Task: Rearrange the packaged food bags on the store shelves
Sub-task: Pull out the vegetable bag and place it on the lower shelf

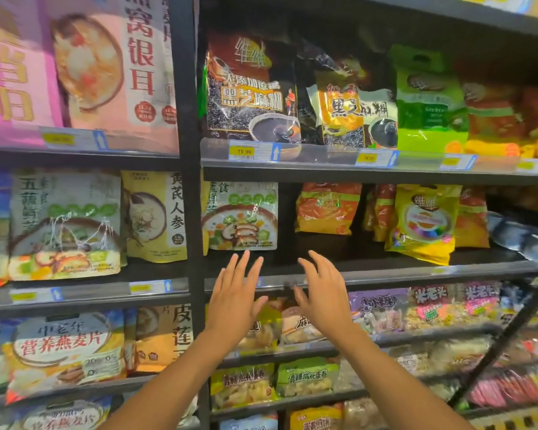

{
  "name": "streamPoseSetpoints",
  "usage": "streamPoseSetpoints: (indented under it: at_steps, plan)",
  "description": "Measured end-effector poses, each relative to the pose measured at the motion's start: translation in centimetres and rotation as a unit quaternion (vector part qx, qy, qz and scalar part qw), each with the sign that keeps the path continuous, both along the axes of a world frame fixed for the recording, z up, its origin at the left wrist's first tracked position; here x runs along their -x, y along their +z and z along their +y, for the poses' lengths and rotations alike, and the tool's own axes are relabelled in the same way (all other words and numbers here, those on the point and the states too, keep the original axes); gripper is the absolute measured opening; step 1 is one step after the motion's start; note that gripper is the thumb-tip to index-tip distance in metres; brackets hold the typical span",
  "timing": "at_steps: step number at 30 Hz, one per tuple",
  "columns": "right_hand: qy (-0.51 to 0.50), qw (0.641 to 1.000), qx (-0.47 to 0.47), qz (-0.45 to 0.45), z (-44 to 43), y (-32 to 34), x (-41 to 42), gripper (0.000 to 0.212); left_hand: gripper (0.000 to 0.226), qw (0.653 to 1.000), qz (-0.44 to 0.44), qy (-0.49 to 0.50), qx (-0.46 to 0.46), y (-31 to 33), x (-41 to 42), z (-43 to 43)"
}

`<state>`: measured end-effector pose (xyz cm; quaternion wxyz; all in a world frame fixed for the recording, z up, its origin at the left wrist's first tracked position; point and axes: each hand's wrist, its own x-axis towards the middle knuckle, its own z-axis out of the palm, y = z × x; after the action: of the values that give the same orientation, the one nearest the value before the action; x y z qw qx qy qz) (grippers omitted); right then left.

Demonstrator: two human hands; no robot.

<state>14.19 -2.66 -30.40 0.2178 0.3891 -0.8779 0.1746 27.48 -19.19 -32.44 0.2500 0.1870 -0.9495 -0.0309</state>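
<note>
— Bare, both of them: I see my left hand [235, 294] and right hand [322, 293] raised with fingers spread, holding nothing.

— And the bags?

— Past the fingertips, at twelve o'clock, the white vegetable soup bag [241, 216] stands upright on the dark shelf [370, 268]. At two o'clock, a yellow bag [423, 223] leans.

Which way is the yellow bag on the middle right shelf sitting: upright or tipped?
Tipped. The yellow bag leans, its top edge slanting and its lower corner jutting toward the shelf front.
</note>
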Motion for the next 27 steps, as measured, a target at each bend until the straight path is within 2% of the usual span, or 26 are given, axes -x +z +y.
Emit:
streamPoseSetpoints:
  at_steps: [4,7,11,13,15,18,22,24,27]
  plan:
    - [0.013,1.000,0.018,0.022,-3.7,0.9,4.6,0.058,0.084,1.000,0.015,0.015,-0.020,1.1,3.8,-2.2]
    - [0.004,1.000,-0.004,0.002,-6.6,1.2,7.6,0.054,0.082,0.998,0.013,0.045,-0.038,1.4,6.0,-4.1]
    - [-0.011,0.982,-0.027,-0.189,-10.8,1.5,10.6,0.060,0.072,0.995,-0.005,0.087,-0.042,1.5,7.5,-6.2]
    - [0.015,0.961,-0.013,-0.275,-13.1,1.3,12.3,0.073,0.067,0.992,-0.029,0.106,-0.057,1.7,7.7,-6.8]
    - [0.020,0.943,0.013,-0.331,-15.2,1.3,14.2,0.083,0.064,0.989,-0.040,0.124,-0.064,1.9,7.7,-7.2]
    - [-0.004,0.912,0.041,-0.408,-18.2,0.3,16.9,0.080,0.072,0.984,-0.036,0.144,-0.097,1.7,7.7,-7.8]
    - [-0.012,0.928,0.042,-0.369,-19.1,-1.0,17.7,0.053,0.092,0.983,-0.006,0.147,-0.107,1.1,7.8,-8.7]
    - [-0.012,0.927,0.052,-0.370,-18.5,-1.1,17.9,0.040,0.092,0.981,-0.008,0.156,-0.116,1.0,8.2,-8.8]
    - [-0.005,0.931,0.042,-0.364,-17.6,-1.0,18.6,0.034,0.091,0.978,-0.017,0.173,-0.118,0.8,8.6,-8.9]
